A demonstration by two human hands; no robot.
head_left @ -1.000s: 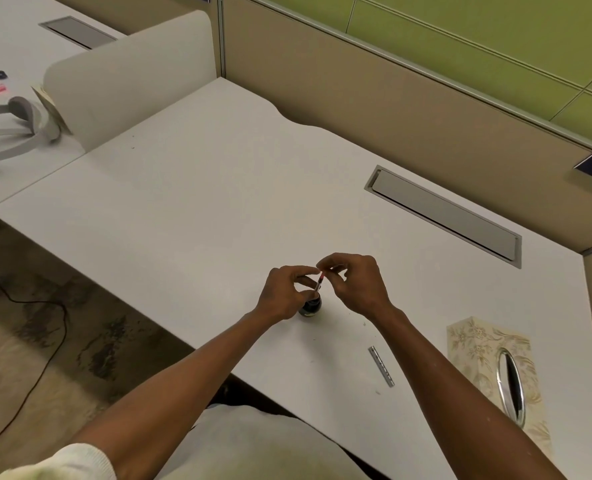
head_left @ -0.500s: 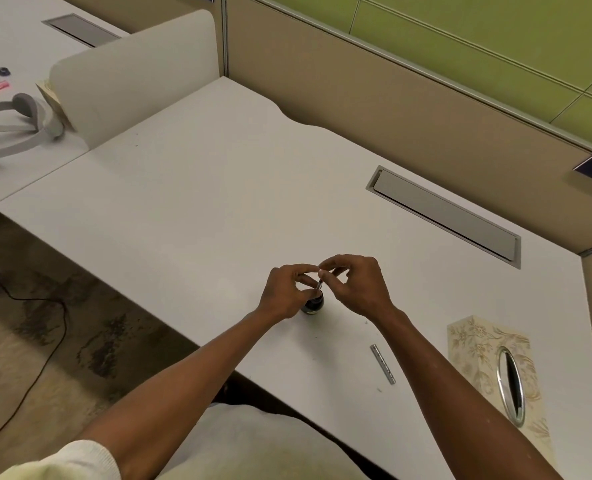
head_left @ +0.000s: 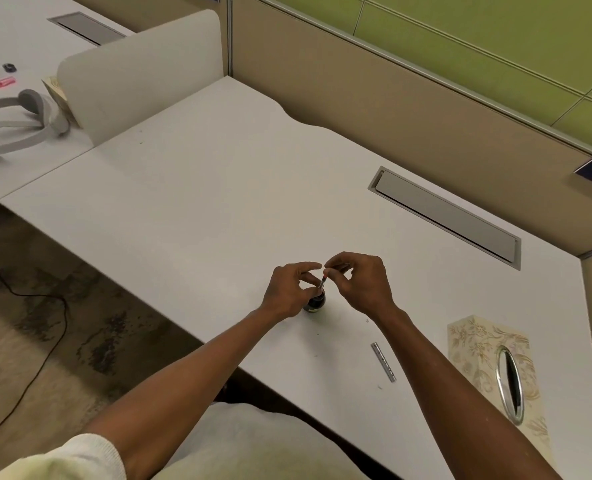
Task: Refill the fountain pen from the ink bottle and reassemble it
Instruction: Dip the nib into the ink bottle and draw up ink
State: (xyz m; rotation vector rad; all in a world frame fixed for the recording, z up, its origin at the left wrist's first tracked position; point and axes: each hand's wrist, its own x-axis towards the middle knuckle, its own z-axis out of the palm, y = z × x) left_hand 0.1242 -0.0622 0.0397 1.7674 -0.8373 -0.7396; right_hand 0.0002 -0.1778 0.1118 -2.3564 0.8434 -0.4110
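Left hand: fingers curled at bottle neck, thumb and forefinger pinched on lower pen part.
Right hand: thumb and forefinger pinched shut on upper, red end of pen part.
Pen part: thin, mostly hidden by fingertips; long axis near upright, tilted slightly right at top; lower end points down into bottle mouth.
Bottle: small, dark, upright on surface, between both hands, near front edge.
Barrel: silver tube lying flat, right of bottle, apart from it, beside right forearm; long axis runs from far-left to near-right.
Tissue box: floral, at right edge of surface.
Headset: on neighbouring desk, far left.
Change vs earlier: hands and bottle in same spot; red end shows a bit more than half a second ago; barrel unmoved.
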